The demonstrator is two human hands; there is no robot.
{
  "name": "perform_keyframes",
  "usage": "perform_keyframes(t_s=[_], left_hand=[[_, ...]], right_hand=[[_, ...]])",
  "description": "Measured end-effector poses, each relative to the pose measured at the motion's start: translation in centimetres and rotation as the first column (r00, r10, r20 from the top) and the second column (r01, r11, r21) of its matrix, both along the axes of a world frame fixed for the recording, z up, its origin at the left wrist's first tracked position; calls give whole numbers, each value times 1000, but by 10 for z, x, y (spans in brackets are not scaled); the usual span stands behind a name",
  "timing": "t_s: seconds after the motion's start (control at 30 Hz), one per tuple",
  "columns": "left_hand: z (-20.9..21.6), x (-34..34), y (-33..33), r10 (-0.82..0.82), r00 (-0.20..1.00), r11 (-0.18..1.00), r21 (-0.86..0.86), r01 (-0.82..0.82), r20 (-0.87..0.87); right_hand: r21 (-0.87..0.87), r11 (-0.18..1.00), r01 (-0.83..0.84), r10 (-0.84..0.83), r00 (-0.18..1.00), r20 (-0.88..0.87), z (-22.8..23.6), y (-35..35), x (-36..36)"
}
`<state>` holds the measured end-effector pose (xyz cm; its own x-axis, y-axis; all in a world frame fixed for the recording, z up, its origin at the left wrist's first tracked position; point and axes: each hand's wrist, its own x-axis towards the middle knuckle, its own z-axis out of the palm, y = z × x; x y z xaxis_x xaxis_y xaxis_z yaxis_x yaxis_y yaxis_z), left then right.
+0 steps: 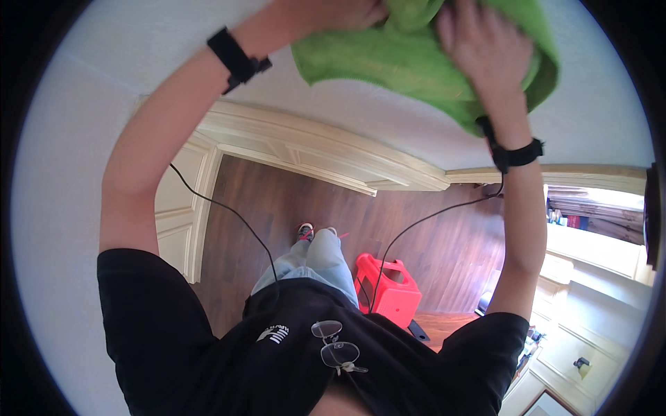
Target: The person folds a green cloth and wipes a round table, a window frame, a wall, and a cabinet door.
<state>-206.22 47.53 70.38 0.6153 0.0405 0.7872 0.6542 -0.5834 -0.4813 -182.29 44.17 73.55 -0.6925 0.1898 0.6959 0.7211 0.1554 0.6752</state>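
A green cloth (pixel 381 66), like a towel, is held up high at the top of the head view, against a pale wall. Its middle is bunched between my hands, and its lower part hangs loose. My left hand (pixel 340 10) grips the bunched part from the left; the upper frame edge cuts part of it off. On the right, my right hand (pixel 489 52) has its fingers bent into the cloth, slightly blurred, with folds around the wrist. Both arms are raised, and each wrist wears a black strap (pixel 234 57) with a small device.
Pale wood panelling (pixel 298 149) runs below the wall. By my legs, a red plastic stool (pixel 392 291) stands on the dark wood floor (pixel 257 187). Thin black cables (pixel 229 208) hang toward my body. White cabinets (pixel 590 347) are at the right, and glasses (pixel 338 353) hang on my shirt.
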Motion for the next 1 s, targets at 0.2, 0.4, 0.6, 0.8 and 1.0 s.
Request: perform_keyframes(t_s=[0.2,0.4,0.6,0.8,1.0], left_hand=[[-135,-20,-7,-131,968,991,7,135,-216],[-315,-26,-41,-102,892,914,-395,-91,-441],[-285,-15,-80,71,952,851,-480,-213,-298],[-117,-8,-51,100,986,878,-454,-150,-132],[77,-25,-24,64,959,998,-34,-57,277]], right_hand=[[-258,963,77,-13,970,242,-159,-31,8],[-673,713,197,-26,967,255,-342,-56,32],[-841,540,19,-49,999,-9,-337,-70,22],[-598,761,-251,106,958,-267,-181,-40,2],[-164,962,-216,146,922,-359,15,-25,-28]])
